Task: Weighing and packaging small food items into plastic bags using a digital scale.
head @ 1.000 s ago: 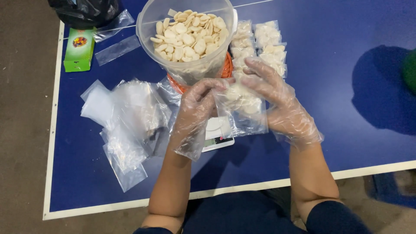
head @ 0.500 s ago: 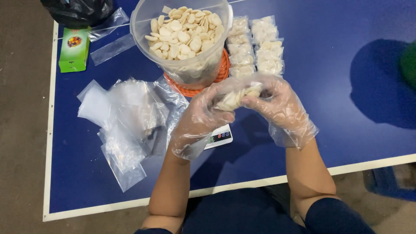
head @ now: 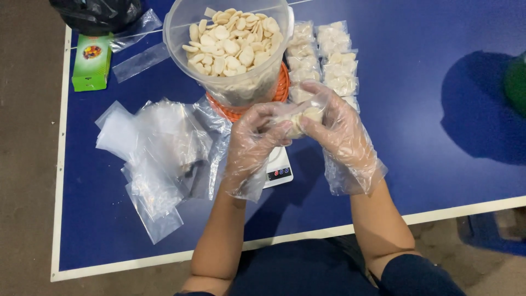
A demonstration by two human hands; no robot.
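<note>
Both my hands wear loose clear plastic gloves. My left hand (head: 253, 143) and my right hand (head: 339, 129) together grip a small clear bag of pale chips (head: 300, 116), held above a white scale (head: 277, 167). Just beyond my hands stands a large clear tub (head: 230, 49) heaped with the same pale oval chips, resting on an orange ring base (head: 280, 90). Filled small bags (head: 329, 57) lie in two rows to the tub's right.
A heap of empty clear bags (head: 156, 153) lies left of my hands on the blue table (head: 427, 164). A green box (head: 91, 60) and a black bag (head: 96, 13) sit at the far left corner. A white stripe marks the table's edges.
My hands have lifted the small bag off the scale area and brought it together between the fingers, closer to the tub. The view has shifted slightly.
</note>
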